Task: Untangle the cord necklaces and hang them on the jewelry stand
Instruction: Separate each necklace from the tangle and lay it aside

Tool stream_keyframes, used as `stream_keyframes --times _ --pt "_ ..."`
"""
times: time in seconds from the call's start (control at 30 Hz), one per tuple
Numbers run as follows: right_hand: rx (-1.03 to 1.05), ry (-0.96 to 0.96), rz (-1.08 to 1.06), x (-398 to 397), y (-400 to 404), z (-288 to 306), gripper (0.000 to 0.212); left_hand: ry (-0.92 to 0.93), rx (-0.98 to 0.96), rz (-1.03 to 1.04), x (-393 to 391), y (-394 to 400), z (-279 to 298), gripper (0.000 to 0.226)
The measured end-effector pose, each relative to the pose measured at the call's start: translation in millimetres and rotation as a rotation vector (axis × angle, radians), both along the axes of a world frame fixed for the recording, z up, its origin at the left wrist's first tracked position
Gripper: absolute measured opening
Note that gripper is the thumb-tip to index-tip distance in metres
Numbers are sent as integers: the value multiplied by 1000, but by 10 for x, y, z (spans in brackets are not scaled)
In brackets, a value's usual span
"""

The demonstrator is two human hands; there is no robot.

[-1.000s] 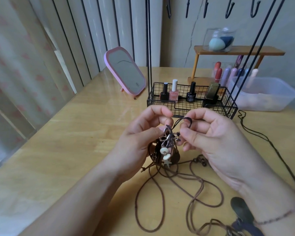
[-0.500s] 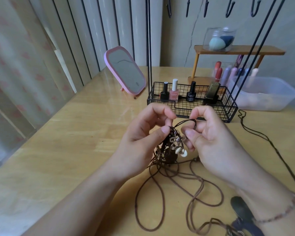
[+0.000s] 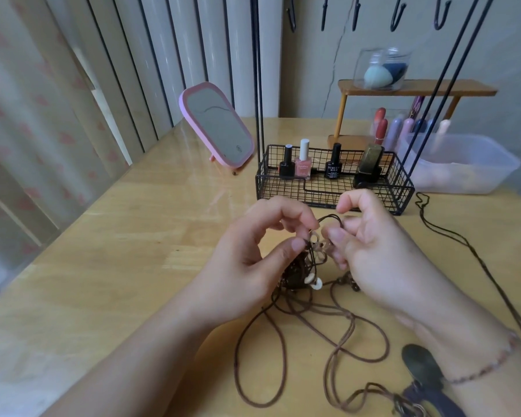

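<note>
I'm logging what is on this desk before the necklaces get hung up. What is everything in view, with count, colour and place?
tangled cord necklaces: one knotted bunch, brown cords with pale beads, table centre, loops trailing toward the near edge
loose cord: one, dark, table right
wire basket: one, black, behind the hands
nail polish bottles: four, two black, one pink, one dark olive, in the basket
mirror: one, pink frame, left of the basket
plastic tub: one, clear, right rear
wooden shelf: one, brown, rear
sponge jar: one, clear, on the shelf
hooks: five, black, top
left hand: pinches the knot
right hand: pinches the knot
</note>
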State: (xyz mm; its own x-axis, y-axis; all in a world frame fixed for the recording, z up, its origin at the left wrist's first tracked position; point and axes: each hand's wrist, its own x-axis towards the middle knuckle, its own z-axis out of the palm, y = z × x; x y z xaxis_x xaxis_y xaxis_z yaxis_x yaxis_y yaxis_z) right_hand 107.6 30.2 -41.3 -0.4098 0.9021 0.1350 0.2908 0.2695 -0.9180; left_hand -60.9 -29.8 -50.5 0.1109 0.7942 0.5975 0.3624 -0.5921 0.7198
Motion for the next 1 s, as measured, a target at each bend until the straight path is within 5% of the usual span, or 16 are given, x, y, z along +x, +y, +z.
stream_keyframes --times 0.2,0.47,0.73,0.93,1.0 --pt "-169 332 -85 37 62 106 32 30 -53 -31 -63 -4 29 20" --pt "-526 788 215 89 0 266 24 -432 -416 -204 -7 40 -2 28" --pt "-357 796 227 157 28 277 21 -193 -564 -234 40 11 15 12" --pt "-46 605 79 174 95 227 13 -99 -656 -158 -177 1 68 23" --pt "59 404 41 187 133 197 10 -66 -634 -148 -239 1 74 25"
